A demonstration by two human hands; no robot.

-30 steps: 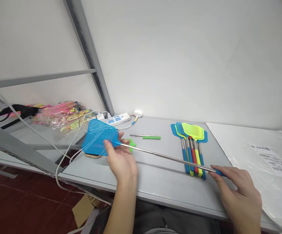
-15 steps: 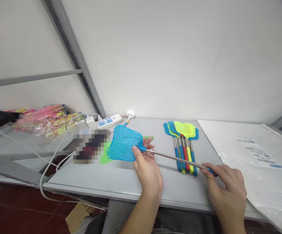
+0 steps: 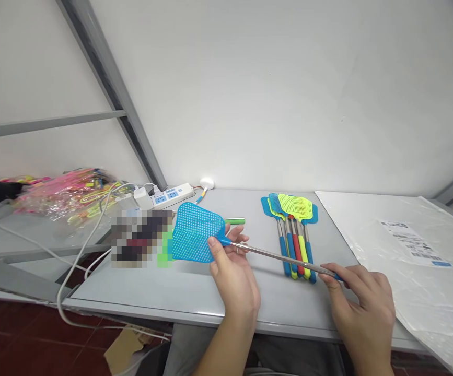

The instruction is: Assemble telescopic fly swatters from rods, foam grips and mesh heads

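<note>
A blue fly swatter (image 3: 197,233) with a long metal rod stretches between my two hands above the table. My left hand (image 3: 236,277) supports it where the mesh head meets the rod, thumb on top and fingers behind. At the other end, my right hand (image 3: 361,303) is closed around the blue handle, most of which is hidden in the palm. Behind the rod lies a pile of several fly swatters (image 3: 295,230) with blue, yellow and red handles, heads toward the wall. A green handle (image 3: 234,221) shows behind my left fingers.
A white power strip (image 3: 173,196) with plugs and cables sits at the back left. Plastic-wrapped colourful items (image 3: 69,196) lie on the left shelf. A white plastic package (image 3: 402,250) with a label covers the right side. Part of the left table is pixelated.
The view has shifted slightly. Both hands keep the blue fly swatter in nearly the same position, and the pile has not changed.
</note>
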